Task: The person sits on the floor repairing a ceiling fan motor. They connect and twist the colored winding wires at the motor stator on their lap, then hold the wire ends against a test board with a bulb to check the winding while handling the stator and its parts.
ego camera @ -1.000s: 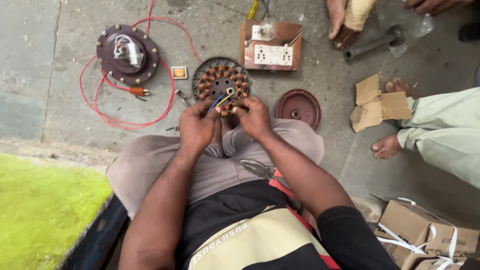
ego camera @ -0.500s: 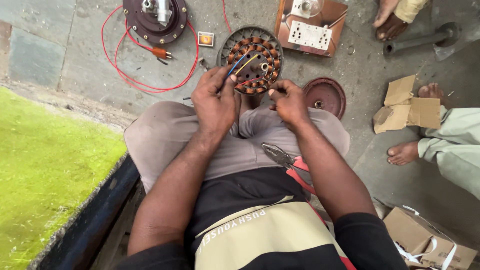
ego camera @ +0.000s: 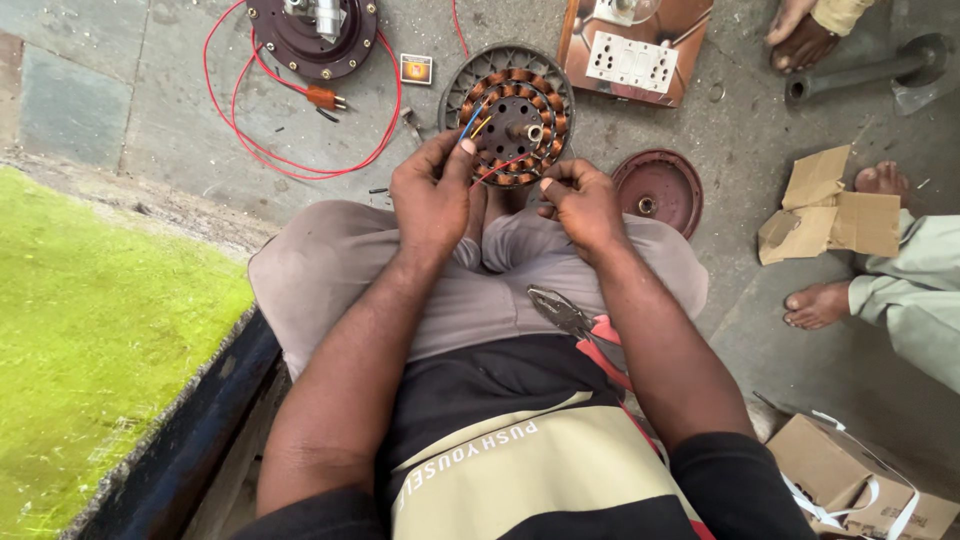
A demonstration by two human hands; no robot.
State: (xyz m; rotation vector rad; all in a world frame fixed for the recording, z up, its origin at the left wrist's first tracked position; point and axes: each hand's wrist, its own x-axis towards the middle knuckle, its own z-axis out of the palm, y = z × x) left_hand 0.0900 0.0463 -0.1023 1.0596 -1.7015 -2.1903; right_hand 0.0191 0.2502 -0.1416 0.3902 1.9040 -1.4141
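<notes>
Copper-wound round motor stator, ringed by a grey slotted metal frame, is lying flat on the grey concrete floor just beyond the person's knees, directly ahead of both hands. Thin leads are rising from its near edge: a blue wire and a yellow one beside it are running into the left hand, whose fingers are pinching together on them, while a red wire is stretching across to the right hand, whose fingertips are closing on its end. The two hands are sitting near each other, just short of the stator's rim, resting above the grey trousers.

Behind the right wrist, red-handled metal pliers are lying on the person's lap. Just to the right of the right hand, a dark red round metal cover is resting on the floor. Beyond the stator, a brown wooden board with a white socket plate is sitting. Beyond and to the left of the left hand, a dark round motor housing is lying with a looping red cable around it, and a small orange matchbox is sitting between it and the stator. Far to the right, torn brown cardboard is lying by another person's bare foot. Left of the left arm, a green mat is spreading.
</notes>
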